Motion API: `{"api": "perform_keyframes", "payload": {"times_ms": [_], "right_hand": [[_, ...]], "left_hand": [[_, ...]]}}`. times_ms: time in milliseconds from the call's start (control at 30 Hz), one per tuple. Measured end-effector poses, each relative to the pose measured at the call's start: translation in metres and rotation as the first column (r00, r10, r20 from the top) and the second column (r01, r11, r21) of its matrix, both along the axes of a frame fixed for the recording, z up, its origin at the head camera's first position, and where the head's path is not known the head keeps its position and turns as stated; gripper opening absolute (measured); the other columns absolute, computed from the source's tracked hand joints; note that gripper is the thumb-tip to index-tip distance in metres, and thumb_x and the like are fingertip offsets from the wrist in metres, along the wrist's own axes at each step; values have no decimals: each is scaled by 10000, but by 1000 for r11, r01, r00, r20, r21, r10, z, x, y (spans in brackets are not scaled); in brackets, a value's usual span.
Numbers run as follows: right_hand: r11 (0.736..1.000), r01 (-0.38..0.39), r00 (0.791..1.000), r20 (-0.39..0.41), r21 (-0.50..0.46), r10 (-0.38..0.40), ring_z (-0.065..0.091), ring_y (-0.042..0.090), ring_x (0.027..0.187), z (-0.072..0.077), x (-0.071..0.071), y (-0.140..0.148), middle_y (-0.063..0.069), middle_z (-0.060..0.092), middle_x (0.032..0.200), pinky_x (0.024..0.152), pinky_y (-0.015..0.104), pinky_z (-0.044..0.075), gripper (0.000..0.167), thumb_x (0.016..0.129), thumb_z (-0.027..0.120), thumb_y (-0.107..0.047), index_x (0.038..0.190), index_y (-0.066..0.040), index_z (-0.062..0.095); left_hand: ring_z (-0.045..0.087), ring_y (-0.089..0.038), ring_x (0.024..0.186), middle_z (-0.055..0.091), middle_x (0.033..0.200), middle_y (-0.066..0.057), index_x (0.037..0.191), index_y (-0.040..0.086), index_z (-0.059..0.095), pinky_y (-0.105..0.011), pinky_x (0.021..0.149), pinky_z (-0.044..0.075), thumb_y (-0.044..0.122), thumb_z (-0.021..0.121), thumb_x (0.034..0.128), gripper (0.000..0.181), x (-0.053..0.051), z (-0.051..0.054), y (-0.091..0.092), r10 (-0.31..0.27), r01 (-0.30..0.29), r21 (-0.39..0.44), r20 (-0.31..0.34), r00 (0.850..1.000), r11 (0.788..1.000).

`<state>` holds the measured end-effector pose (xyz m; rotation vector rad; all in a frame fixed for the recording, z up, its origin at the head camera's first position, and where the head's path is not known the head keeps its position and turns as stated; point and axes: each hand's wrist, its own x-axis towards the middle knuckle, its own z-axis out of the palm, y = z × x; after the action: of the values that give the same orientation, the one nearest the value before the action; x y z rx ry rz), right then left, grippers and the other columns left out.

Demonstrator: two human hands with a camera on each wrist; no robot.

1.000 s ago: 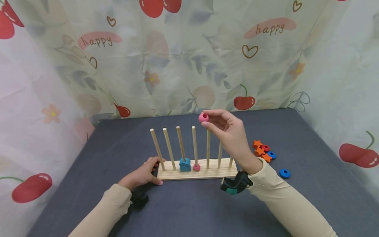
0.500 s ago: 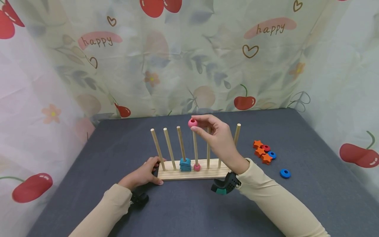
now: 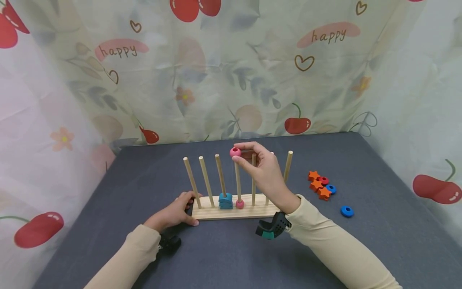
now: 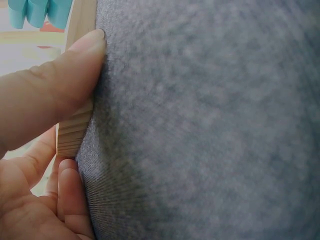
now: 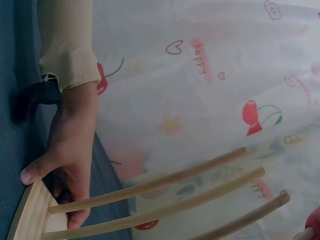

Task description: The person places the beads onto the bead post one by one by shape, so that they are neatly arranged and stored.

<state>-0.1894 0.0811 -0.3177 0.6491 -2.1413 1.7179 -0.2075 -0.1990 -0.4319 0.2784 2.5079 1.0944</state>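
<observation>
A wooden base point(image 3: 213, 213) with several upright pegs stands on the dark cloth. My left hand point(image 3: 174, 212) grips its left end, thumb along the front edge; the left wrist view shows the thumb on the wood point(image 4: 75, 132) and fingers round the end. My right hand point(image 3: 266, 170) pinches a pink bead point(image 3: 235, 152) by its right side at the top of the fourth peg from the left. Another pink bead point(image 3: 240, 204) sits at the foot of that peg. Blue pieces point(image 3: 225, 201) are stacked on the third peg. In the right wrist view the held bead point(image 5: 314, 222) shows at the edge.
Right of the base lie orange stars point(image 3: 316, 185), a red bead point(image 3: 323, 180) and a blue bead point(image 3: 331, 189), with another blue bead point(image 3: 347, 211) nearer the front. A printed curtain point(image 3: 216, 80) stands behind and beside the table.
My right hand has moved left and slightly down with the pink bead, from right of the fourth peg to its top. The left hand has stayed on the base.
</observation>
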Motion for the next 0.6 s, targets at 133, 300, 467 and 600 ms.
{"api": "perform_keyframes", "payload": {"times_ms": [133,300,467,600], "right_hand": [[1000,0,1000,31,16,-1,648,169,954,-5,1,0,79,676,1090,790,188,522,318,883,703,-142,1186,-74,636],[1000,-1,999,52,-22,2,646,184,979,-15,1,-1,79,649,1125,809,179,512,351,878,707,-139,1190,-62,566],[1000,10,996,84,2,-10,653,180,1007,-28,1,-1,77,638,1131,855,220,520,365,883,705,-171,1191,-66,538],[999,7,995,103,45,-11,648,178,1019,-42,1,0,71,652,1105,871,300,523,347,889,702,-203,1178,-81,553]], "left_hand": [[373,-337,1225,407,1299,-164,1350,125,474,-562,1043,315,113,865,701,757,-1,0,0,2,-2,-6,7,1000,1000],[360,-337,1231,400,1305,-162,1356,131,469,-563,1043,311,120,863,706,760,-1,-2,-1,-1,1,3,12,1000,1000],[359,-332,1219,403,1297,-158,1356,136,470,-558,1033,317,126,866,702,765,-1,-2,-1,-2,2,3,10,1000,1000],[361,-327,1201,408,1287,-158,1354,129,473,-551,1021,321,121,869,696,768,-1,-2,-1,-6,6,2,-5,1000,1000]]}}
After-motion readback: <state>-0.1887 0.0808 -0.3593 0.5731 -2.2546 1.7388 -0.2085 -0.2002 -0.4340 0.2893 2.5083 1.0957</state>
